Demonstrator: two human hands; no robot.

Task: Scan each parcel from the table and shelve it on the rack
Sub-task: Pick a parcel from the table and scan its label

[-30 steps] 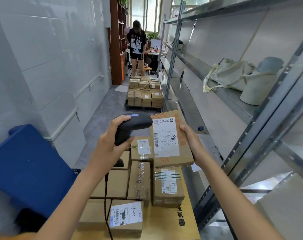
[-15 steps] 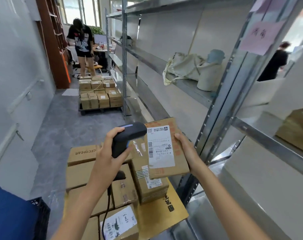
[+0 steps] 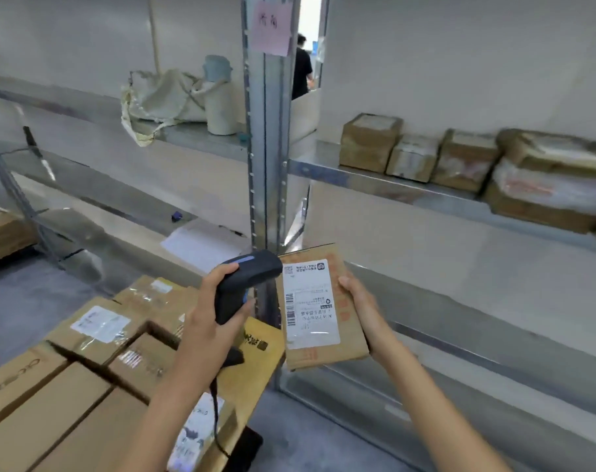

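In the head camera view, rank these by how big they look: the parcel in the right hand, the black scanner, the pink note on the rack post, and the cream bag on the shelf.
1. cream bag, though it sits farther off
2. parcel, close behind; it is nearer the camera, so the order is unsure
3. black scanner
4. pink note

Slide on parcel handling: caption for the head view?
Left hand aims scanner at parcel held in right hand beside rack.

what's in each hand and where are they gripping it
The left hand grips the scanner by its handle; the right hand holds the parcel by its right edge.
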